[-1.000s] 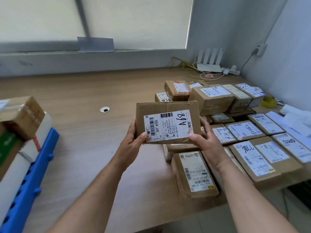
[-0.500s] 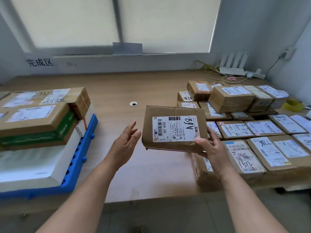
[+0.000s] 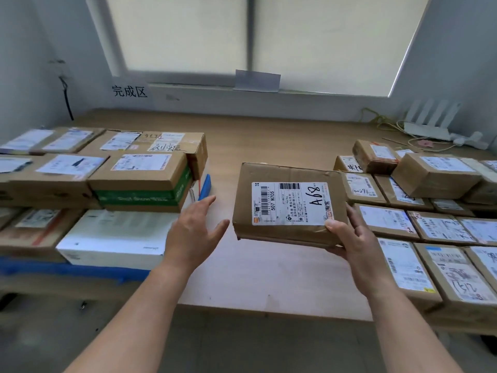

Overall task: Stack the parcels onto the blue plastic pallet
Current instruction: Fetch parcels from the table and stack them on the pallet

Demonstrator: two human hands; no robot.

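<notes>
One parcel (image 3: 289, 203), right hand (image 3: 357, 249) grip on its near-right corner

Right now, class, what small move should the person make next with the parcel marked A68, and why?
Probably swing the A68 parcel left toward the blue pallet. The right hand alone grips it at its near right corner, above bare table; the left hand is open beside it, touching nothing; the stacked parcels lie further left.
</notes>
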